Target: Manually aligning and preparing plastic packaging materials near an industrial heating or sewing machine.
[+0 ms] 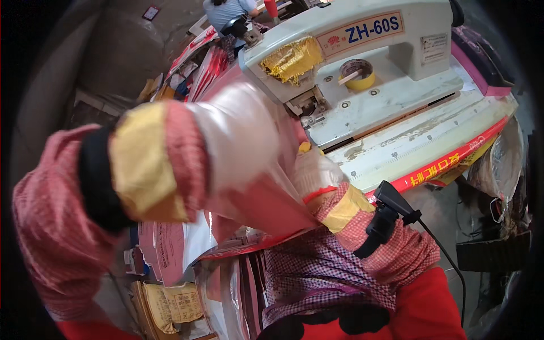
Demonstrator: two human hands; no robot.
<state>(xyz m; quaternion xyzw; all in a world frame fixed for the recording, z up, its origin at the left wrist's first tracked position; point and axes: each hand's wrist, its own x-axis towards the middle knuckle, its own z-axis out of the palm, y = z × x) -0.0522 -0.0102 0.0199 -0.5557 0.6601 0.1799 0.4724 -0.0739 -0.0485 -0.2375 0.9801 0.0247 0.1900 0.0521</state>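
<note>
Smeared by motion, my left hand (243, 127) in a pale glove is raised over a glossy pink plastic sheet (263, 207); its fingers cannot be made out. My right hand (318, 169), in a whitish glove with yellow at a fingertip, is closed on the sheet's right side, just below the needle area of a grey sewing machine (351, 62). Part of its fingers is hidden. The sheet runs from the machine's left end down toward my lap. Both my sleeves are red-checked with yellow tape bands.
A yellow tape roll (358, 75) lies on the machine bed beside a ruled table edge (419, 144). Red and white printed bags (207, 73) are heaped at the far left, with a person (229, 14) beyond. Pink sheets (161, 249) and a yellowish paper bundle (173, 306) sit lower left.
</note>
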